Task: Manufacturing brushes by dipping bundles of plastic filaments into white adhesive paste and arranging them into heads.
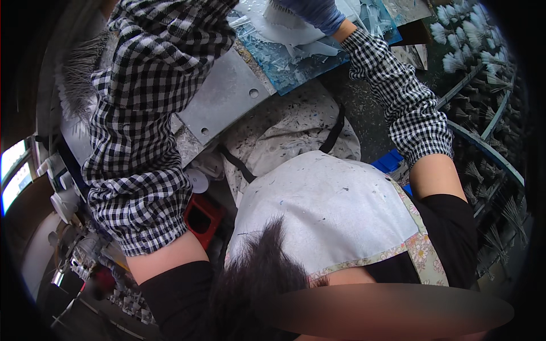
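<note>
At the top edge is my right hand (321, 12) in a blue-purple glove, the picture cutting off most of its fingers. A tuft of pale bristles (278, 15) stands just left of and below it, in thick white paste (296, 35). Whether my fingers grip the tuft cannot be made out. The paste lies on a blue sheet (296, 74) strewn with clear, whitish flakes. My left arm, in a black-and-white checked sleeve (153, 74), reaches up past the top edge, so the left hand is out of sight.
A grey metal plate (224, 94) with round holes adjoins the blue sheet. Racks of bristle tufts (469, 28) line the right side, with metal bars (483, 142). More long bristles (82, 71) are at far left. A red container (203, 215) sits below my left sleeve.
</note>
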